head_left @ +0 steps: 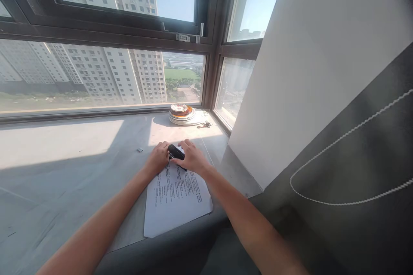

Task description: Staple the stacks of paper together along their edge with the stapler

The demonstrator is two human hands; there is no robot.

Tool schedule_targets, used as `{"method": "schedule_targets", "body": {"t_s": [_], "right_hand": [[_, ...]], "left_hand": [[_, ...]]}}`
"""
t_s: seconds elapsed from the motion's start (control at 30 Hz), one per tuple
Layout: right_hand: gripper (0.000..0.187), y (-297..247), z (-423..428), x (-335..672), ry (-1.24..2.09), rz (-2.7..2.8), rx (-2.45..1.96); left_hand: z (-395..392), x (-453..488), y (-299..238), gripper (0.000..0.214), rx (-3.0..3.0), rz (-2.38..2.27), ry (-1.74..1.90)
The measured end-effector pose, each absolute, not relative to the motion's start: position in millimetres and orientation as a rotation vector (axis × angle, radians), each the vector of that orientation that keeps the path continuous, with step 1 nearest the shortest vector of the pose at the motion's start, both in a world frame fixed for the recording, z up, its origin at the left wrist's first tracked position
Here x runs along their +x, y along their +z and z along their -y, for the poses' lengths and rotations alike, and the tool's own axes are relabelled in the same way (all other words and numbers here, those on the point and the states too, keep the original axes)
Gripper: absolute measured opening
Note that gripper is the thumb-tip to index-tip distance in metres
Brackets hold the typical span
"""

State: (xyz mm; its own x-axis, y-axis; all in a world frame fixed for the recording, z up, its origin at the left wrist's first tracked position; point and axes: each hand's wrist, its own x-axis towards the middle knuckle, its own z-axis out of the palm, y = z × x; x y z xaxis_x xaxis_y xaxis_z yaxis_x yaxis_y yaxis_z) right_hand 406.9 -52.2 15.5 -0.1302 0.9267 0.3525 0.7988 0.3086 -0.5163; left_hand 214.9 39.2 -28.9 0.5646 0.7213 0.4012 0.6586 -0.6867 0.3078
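Printed sheets of paper (pixel 177 206) lie on the grey window ledge, their lower edge near the ledge's front. At the far end of the sheets is a black stapler (pixel 176 152), set at a slant over the paper. My right hand (pixel 192 157) is closed around the stapler from the right, thumb along its near side. My left hand (pixel 158 157) is closed at the upper left edge of the sheets, its fingertips beside the stapler's left end. The paper's far edge is mostly hidden by my hands and the stapler.
A stack of plates (pixel 182 115) stands in the window corner, with a small dark bunch of items (pixel 204 125) beside it. Left of my hands lies a small pale piece (pixel 140 150). A white wall (pixel 309 60) and a hanging beaded cord (pixel 338 204) are at the right.
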Motion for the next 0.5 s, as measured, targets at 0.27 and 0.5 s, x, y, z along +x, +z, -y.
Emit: {"method": "schedule_targets", "body": {"t_s": [0.27,0.5], "right_hand": [[0.032,-6.4,80.6,413.0,0.312,1.857,-1.583],[0.043,-15.5,113.9,434.7,0.412,1.831,-1.443]], "left_hand": [[-26.7,222.0,-18.5,0.018,2.67,-1.442,0.552],[5.7,210.8,-25.9,0.023,2.536,-1.256,0.689]]}}
